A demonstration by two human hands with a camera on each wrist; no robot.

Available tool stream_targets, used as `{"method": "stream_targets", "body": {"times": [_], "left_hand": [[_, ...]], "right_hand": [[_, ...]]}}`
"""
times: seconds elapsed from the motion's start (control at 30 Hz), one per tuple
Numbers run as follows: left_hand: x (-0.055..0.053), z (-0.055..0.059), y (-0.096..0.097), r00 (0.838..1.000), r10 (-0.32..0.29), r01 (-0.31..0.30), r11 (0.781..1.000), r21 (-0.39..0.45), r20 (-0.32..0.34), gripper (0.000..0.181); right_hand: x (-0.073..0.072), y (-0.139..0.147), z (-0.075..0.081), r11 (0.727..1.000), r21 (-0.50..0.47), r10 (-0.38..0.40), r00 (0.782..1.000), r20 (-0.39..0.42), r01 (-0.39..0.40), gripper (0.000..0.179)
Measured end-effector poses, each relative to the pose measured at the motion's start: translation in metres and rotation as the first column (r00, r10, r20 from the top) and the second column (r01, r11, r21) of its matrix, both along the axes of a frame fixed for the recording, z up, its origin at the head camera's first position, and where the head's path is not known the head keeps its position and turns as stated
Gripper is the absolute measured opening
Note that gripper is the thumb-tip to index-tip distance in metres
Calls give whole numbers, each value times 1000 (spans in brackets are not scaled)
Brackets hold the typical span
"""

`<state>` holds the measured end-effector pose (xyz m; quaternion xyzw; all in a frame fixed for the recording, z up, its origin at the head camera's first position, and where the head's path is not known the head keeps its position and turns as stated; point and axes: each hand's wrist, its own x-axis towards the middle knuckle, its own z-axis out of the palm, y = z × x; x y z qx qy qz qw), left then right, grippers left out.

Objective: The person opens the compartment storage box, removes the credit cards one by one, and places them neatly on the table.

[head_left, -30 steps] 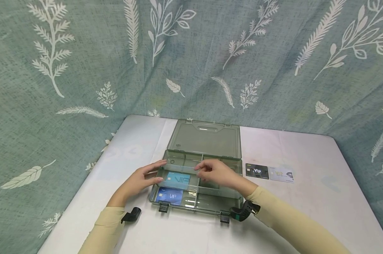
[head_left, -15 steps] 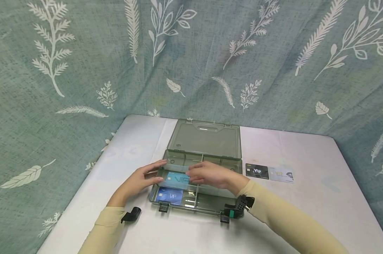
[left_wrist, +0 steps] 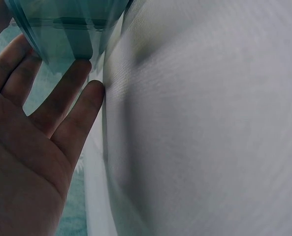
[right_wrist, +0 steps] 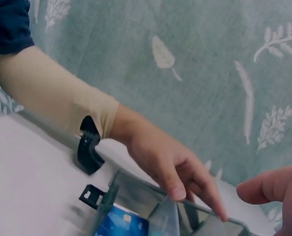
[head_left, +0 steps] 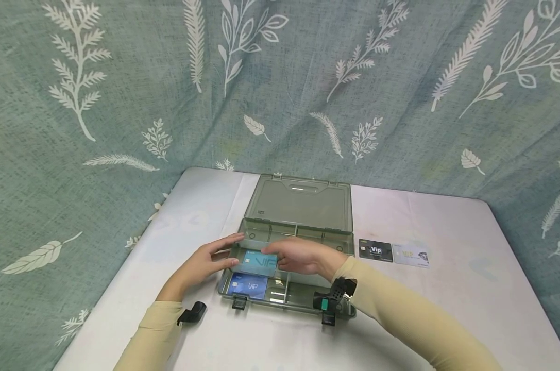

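A translucent grey-green compartment box (head_left: 303, 296) lies on the table with its lid (head_left: 307, 203) folded back. In its left half are a teal VIP card (head_left: 254, 262) and, nearer the front, a blue VIP card (head_left: 242, 285). My left hand (head_left: 207, 267) steadies the box's left side, fingers and thumb spread along the rim; the left wrist view has its fingertips at the wall. Over the middle of the box, my right hand (head_left: 303, 255) reaches left, its index fingertip on the teal card's upper right. Its other fingers overlap the card's right end.
A black VIP card (head_left: 374, 250) and a silvery-white VIP card (head_left: 410, 255) lie side by side on the table, right of the box. Two clasps (head_left: 238, 302) stick out at the box's front. A leaf-patterned curtain (head_left: 280, 118) hangs behind the table.
My right hand has moved left from the box's middle divider onto the right end of the teal card. My left hand and the box have stayed put.
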<state>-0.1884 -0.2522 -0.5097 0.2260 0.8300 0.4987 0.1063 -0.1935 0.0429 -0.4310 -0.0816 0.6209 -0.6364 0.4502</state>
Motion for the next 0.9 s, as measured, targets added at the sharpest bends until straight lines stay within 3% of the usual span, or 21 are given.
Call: {"method": "stream_targets", "body": {"times": [0.23, 0.47, 0.67, 0.9], "left_hand": [[0, 0, 0, 1000, -7, 7, 1000, 4, 0, 64], [0, 1, 0, 1000, -18, 18, 1000, 14, -6, 62], [-1, 2, 2, 1000, -15, 15, 1000, 17, -3, 63], [0, 1, 0, 1000, -17, 17, 1000, 16, -7, 63]], "right_hand": [[-5, -8, -9, 999, -48, 9, 999, 43, -7, 69], [-5, -12, -14, 994, -104, -17, 999, 35, 21, 66], [-2, -12, -17, 994, -74, -81, 996, 27, 83, 76], [-2, -13, -19, 995, -70, -68, 998, 9, 69, 73]]}}
